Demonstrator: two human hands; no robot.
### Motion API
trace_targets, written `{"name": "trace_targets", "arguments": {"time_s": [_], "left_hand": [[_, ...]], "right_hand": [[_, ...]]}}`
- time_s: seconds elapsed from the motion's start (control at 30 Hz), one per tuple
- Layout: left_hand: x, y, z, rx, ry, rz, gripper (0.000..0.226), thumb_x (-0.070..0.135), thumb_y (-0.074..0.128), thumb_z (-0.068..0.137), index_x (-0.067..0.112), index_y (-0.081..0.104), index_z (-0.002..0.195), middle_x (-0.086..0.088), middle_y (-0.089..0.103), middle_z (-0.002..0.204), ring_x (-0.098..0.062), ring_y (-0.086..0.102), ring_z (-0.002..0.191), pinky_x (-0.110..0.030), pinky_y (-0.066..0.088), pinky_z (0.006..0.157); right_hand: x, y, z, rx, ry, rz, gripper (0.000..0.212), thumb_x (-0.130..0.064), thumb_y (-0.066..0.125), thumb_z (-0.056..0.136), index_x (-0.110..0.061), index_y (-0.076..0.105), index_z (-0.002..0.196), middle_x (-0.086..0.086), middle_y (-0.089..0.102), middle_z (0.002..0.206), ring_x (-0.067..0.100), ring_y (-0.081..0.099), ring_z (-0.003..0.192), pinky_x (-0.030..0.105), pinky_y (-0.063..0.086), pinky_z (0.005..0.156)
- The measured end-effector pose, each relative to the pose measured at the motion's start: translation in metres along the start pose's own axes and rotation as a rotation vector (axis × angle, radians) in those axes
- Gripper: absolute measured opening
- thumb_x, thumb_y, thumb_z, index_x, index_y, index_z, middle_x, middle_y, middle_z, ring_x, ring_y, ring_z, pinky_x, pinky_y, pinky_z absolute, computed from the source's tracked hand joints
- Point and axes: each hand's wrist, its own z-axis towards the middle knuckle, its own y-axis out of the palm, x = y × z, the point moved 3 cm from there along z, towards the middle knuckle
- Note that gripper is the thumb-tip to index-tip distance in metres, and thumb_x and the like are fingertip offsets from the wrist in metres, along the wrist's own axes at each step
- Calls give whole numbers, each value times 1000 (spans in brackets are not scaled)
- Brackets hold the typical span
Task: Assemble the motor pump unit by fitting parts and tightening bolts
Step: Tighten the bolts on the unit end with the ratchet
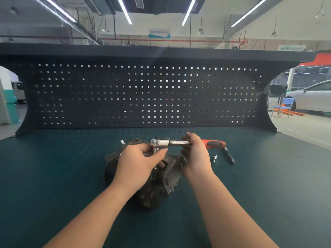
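Dark, grimy cast metal forms the motor pump unit [161, 178], a rounded body with a flat circular flange facing right, drilled with small holes; it lies on the teal mat of the workbench [250, 194], near the middle and closer to the back edge than to the front edge. A polished chrome ratchet wrench [172, 142] is held level above the unit, its rounded head to the left with a short cylindrical socket pointing down, its shaft ending in a red and black moulded grip at the right. The left hand [138, 161] reaches in from the front edge, its fingers curled under the ratchet head and the thumb and fingertips pinching the socket. The right hand [196, 154], wrist slightly bent, has its fingers wrapped round the steel shaft just left of the red grip. Right of the unit, a small bright bolt [214, 158] and a slim dark extension bar [229, 156] lie on the mat, just apart from each other. A black perforated steel pegboard [143, 95] with square holes stands along the back edge.
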Motion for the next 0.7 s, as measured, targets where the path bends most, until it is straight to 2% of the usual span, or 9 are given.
{"name": "trace_targets", "arguments": {"time_s": [0.13, 0.3, 0.43, 0.57, 0.7], "left_hand": [[1, 0, -4, 55, 74, 136, 29, 58, 63, 78, 31, 73, 69, 15, 69, 60, -4, 64, 59, -31, 49, 61], [-2, -4, -6, -89, 132, 102, 30, 60, 55, 79, 35, 66, 65, 9, 66, 57, -7, 63, 61, -33, 50, 70], [-6, -2, -8, -4, 169, 144, 54, 69, 48, 78, 20, 59, 57, 7, 63, 52, -10, 59, 53, -35, 49, 61], [-6, 1, -10, 80, 179, 151, 65, 76, 47, 76, 15, 58, 57, -2, 59, 49, -20, 57, 50, -46, 49, 59], [-5, 1, -12, 141, 184, 178, 63, 80, 45, 74, 23, 51, 50, 2, 54, 46, -17, 52, 46, -45, 49, 53]], "right_hand": [[5, 3, -9, 48, 26, 132, 24, -40, 63, 87, -19, 68, 75, 0, 51, 80, 14, 50, 70, 29, 39, 58], [7, 4, -14, 9, 131, 184, 23, -35, 62, 90, -16, 62, 78, 2, 43, 78, 19, 47, 68, 32, 40, 60], [2, 6, -17, -41, 166, 166, 18, -34, 64, 89, -16, 62, 82, 1, 46, 76, 18, 52, 66, 32, 42, 57], [1, 9, -22, -18, 140, 290, 28, -44, 62, 91, -18, 63, 81, -1, 60, 85, 17, 57, 79, 35, 42, 59], [2, 10, -28, 2, 60, 370, 32, -46, 58, 93, -21, 60, 72, -13, 67, 60, 9, 60, 69, 33, 42, 60]]}}
